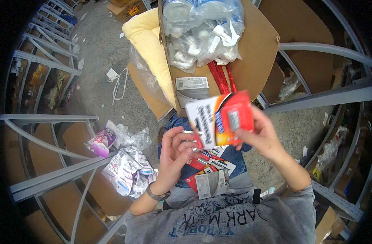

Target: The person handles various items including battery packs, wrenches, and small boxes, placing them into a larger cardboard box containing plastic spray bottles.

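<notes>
My right hand grips a red, white and black battery blister pack by its right end, thumb on the front; the pack is slightly blurred. Left of it, my left hand has its fingers curled about the edge of another battery pack, mostly hidden behind the raised one. On my lap lie several more carded battery packs, overlapping, one with its grey back facing up. One more grey-backed pack rests in the open cardboard box ahead of me.
Inside the box are clear bags with white pump heads and red strands. A pale yellow cushion leans on its left side. Metal shelf frames stand on both sides. Crumpled silver-and-purple packaging lies by my left arm.
</notes>
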A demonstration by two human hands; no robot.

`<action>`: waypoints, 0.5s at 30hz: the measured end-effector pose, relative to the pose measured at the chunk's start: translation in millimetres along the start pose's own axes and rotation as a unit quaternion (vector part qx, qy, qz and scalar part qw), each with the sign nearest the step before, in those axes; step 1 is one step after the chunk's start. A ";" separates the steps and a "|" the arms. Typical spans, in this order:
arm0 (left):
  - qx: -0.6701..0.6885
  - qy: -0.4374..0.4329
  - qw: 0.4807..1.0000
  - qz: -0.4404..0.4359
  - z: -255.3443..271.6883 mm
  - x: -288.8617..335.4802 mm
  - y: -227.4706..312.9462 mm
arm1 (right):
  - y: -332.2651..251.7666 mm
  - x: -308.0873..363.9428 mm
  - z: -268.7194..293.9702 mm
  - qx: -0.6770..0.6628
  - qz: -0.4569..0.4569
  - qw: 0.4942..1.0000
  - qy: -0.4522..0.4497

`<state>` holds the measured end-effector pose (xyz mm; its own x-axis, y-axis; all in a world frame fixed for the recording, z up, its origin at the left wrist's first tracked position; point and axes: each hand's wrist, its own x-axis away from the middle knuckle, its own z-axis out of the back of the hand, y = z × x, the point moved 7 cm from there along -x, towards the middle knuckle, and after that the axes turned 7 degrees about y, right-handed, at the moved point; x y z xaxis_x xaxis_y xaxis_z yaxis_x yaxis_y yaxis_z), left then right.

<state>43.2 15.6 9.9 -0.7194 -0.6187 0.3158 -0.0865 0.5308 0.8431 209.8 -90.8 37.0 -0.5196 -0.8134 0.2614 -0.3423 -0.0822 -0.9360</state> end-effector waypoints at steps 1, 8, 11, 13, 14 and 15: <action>-0.031 -0.003 0.999 -0.008 2.8 -2.1 -0.9 | -5.3 -3.2 9.0 -0.012 0.011 1.000 0.024; -0.057 -0.057 0.997 0.012 -1.8 -3.3 -9.0 | -28.0 -16.0 29.8 0.038 0.065 0.995 0.071; -0.058 -0.069 0.996 0.018 -6.6 -2.5 -9.4 | -57.6 -26.0 33.4 0.151 0.258 0.946 0.126; -0.058 -0.070 0.996 0.026 -5.8 -2.9 -11.8 | -60.4 -46.1 30.1 0.254 0.230 0.936 0.078; -0.055 -0.078 0.995 0.029 -5.8 -2.7 -13.0 | -62.5 -55.6 29.6 0.305 0.216 0.926 0.056; -0.053 -0.086 0.994 0.031 -4.6 -2.1 -14.9 | -51.5 -71.4 29.9 0.276 0.163 0.947 0.020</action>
<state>49.2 6.3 -1.2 -0.8293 -0.4730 0.2974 0.0287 0.4954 0.8682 288.0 -45.7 59.5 -0.5606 -0.8256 -0.0645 0.2971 -0.1278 -0.9463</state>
